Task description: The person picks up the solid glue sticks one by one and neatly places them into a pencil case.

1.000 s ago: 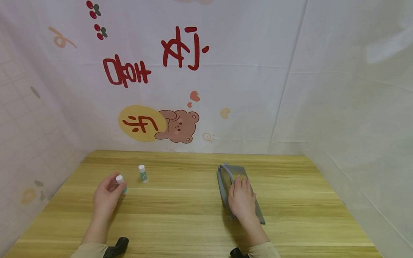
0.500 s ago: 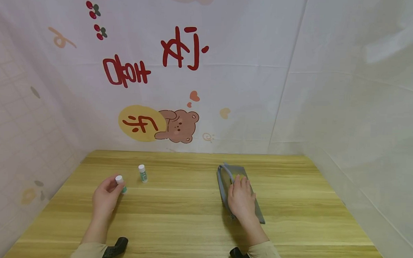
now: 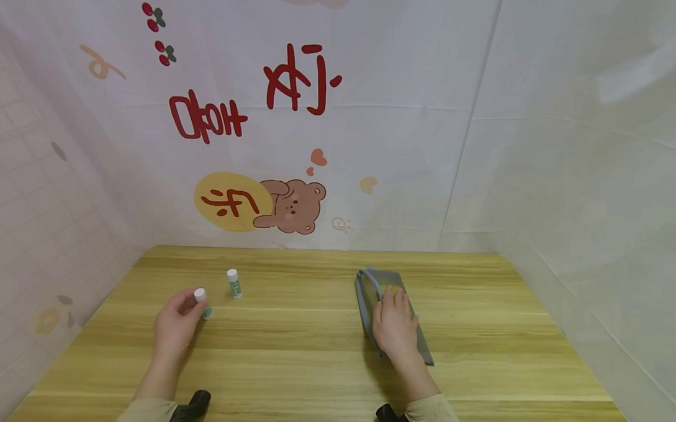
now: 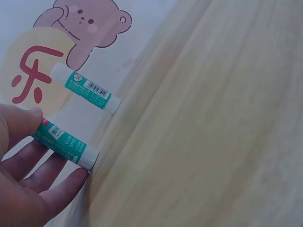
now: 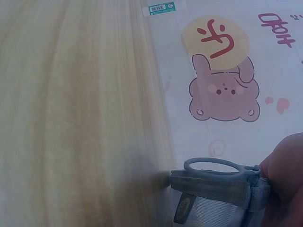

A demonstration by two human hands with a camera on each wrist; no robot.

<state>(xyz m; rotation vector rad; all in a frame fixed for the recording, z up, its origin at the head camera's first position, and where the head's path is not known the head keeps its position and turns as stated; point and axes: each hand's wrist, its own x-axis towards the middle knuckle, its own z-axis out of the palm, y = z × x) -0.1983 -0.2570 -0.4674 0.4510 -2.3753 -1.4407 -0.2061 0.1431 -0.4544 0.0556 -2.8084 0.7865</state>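
My left hand [image 3: 175, 324] pinches a glue stick [image 3: 201, 295] near its white cap, between thumb and fingers. In the left wrist view the held glue stick [image 4: 61, 142] shows a green label and a white base low over the table. A second glue stick [image 3: 234, 284] stands upright just beyond it, to the right. My right hand [image 3: 395, 325] lies over a grey mesh zip pouch [image 3: 424, 354], fingers stretched forward along it. Something yellow [image 3: 390, 290] shows at the fingertips. In the right wrist view the pouch's zipped edge [image 5: 213, 189] stands slightly gaped; its far side is hidden.
A wood-grain table [image 3: 288, 358] carries everything. Behind it hangs a white cloth [image 3: 402, 145] printed with a bear and red characters, and more cloth closes both sides. Bare tabletop lies between the two hands. Black wrist mounts [image 3: 192, 407] sit at both cuffs.
My left hand has shifted slightly to the right with the glue stick in its fingers. The right hand and the pouch stay where they were.
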